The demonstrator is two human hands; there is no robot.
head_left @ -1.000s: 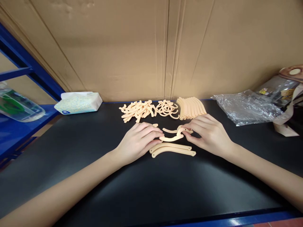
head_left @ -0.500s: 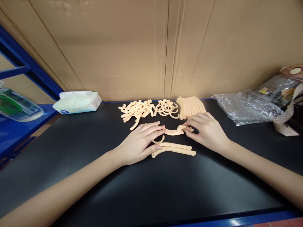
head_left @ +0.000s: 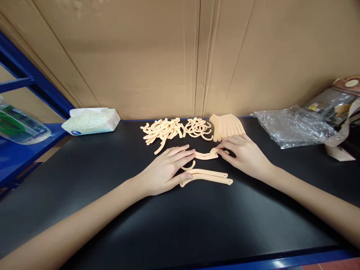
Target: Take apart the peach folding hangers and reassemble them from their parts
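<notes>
My left hand lies flat over the table, fingers stretched out. Its fingertips rest on the left end of a pale peach plastic hanger arm, and its thumb touches a pair of loose hanger arms nearer me. Partly under that hand, a hook piece shows its curved tip. At the right end of the upper arm, my right hand pinches a small hanger part between thumb and fingers. The fingers hide most of that part, and I cannot tell whether it is joined to the arm.
Along the back of the black table lie a heap of hanger pieces, a smaller pile of hooks and a neat row of arms. A tissue pack sits left; clear plastic bag lies right.
My right hand's thumb and fingers have shifted slightly left over the small part at the arm's end, covering more of it. My left hand stays nearly still.
</notes>
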